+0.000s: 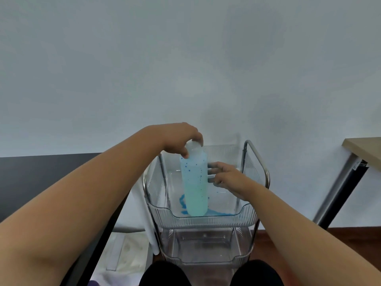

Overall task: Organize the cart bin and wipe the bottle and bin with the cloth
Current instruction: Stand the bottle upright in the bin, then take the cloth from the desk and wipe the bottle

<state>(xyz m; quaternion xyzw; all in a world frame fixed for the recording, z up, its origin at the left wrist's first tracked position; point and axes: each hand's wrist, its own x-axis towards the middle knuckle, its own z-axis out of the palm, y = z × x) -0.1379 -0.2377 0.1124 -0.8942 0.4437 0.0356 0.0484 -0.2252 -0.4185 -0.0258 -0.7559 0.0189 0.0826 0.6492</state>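
Note:
A tall pale blue-green bottle (194, 186) with blue speckles stands upright in the clear top bin (206, 220) of a metal-framed cart (256, 159). My left hand (179, 141) comes from above and grips the bottle's white cap. My right hand (228, 178) is inside the bin on the bottle's right. Its fingers stretch straight toward the bottle's side; the tips look grey and blurred. Blue stains (182, 201) lie on the bin floor around the bottle's base. No cloth is visible.
A second clear bin (206, 246) sits on the cart's lower shelf. A dark tabletop (41, 178) runs along the left, and a wooden table with a metal leg (338, 186) stands at the right. A white wall is behind the cart. My knees are at the bottom edge.

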